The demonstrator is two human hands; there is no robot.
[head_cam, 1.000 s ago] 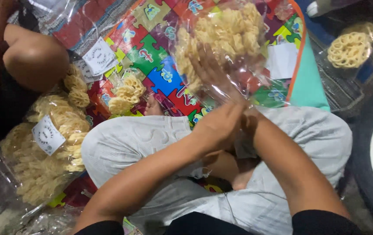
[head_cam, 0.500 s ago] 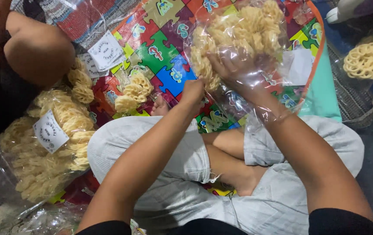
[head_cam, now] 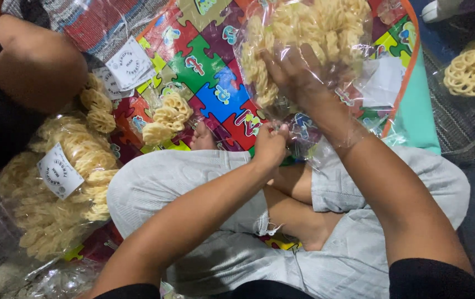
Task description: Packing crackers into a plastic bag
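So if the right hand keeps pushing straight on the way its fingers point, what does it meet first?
The right hand is already inside the clear plastic bag, fingers pointing up-left. It would likely meet the lattice crackers packed in the bag first, though depth is hard to judge.

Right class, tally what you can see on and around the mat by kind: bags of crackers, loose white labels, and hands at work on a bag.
Bags of crackers: 3 (one held, one at left, one at far right)
Loose white labels: 1 stack
Hands on the held bag: 2 (left hand, right hand)
Total: 6
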